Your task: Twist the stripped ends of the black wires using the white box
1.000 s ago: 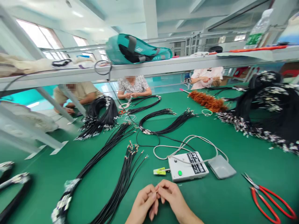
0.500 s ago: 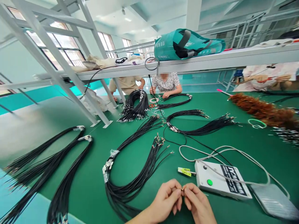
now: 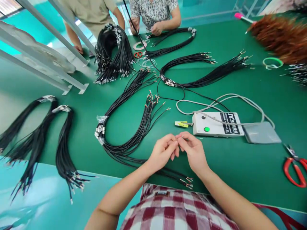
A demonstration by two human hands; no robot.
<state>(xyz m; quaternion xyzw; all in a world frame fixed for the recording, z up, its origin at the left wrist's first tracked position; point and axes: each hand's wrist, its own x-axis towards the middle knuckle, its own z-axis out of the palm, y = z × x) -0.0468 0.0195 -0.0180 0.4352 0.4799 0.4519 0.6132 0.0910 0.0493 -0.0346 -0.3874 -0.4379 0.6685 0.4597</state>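
My left hand [image 3: 164, 150] and my right hand [image 3: 193, 150] meet fingertip to fingertip above the green table, both pinched closed. A tiny pale bit shows at the right fingertips, too small to name. Left of my hands curves a bundle of black cables [image 3: 126, 148], bound with white and clear wrap; its lower strands run beneath my left wrist, and stripped wire ends [image 3: 188, 182] come out below. Just beyond my right hand is a white box [image 3: 216, 124] with a green button, and a yellow clip [image 3: 181, 124] sticks out from its left side.
More black cable bundles lie at left [image 3: 64, 134] and farther back [image 3: 187, 84]. Red-handled pliers [image 3: 296, 169] rest at right, near a grey flat block [image 3: 261, 132]. Metal shelf legs [image 3: 48, 60] stand at left. Two people sit across the table; a brown duster [image 3: 278, 36] lies back right.
The view has tilted downward, bringing my forearms, checked clothing and the pliers into sight. My hands stay pinched together at the fingertips, their grip slightly shifted.
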